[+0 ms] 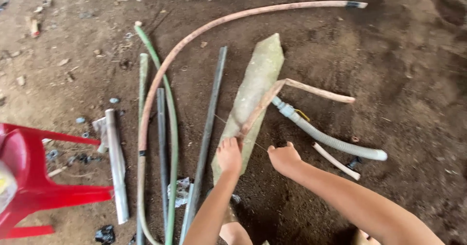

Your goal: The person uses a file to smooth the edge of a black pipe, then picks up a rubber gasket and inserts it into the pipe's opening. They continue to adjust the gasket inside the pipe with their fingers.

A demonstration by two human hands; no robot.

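A thin bent stick (262, 104) is pinched by the left hand (229, 155); the right hand (283, 158) is curled shut on a thin string above the flat grey slab (258, 79) on the dirt floor (413, 79).

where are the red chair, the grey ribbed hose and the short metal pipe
red chair (29, 191): head view, on its seat edge at far left
grey ribbed hose (331, 140): head view, mid-length of its curve
short metal pipe (116, 165): head view, middle of its shaft

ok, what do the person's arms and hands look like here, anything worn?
Both arms are bare up to the frame edge: no sleeves in view. The left hand and right hand show no gloves, rings, watch or bands. Fingers are curled; no markings visible.
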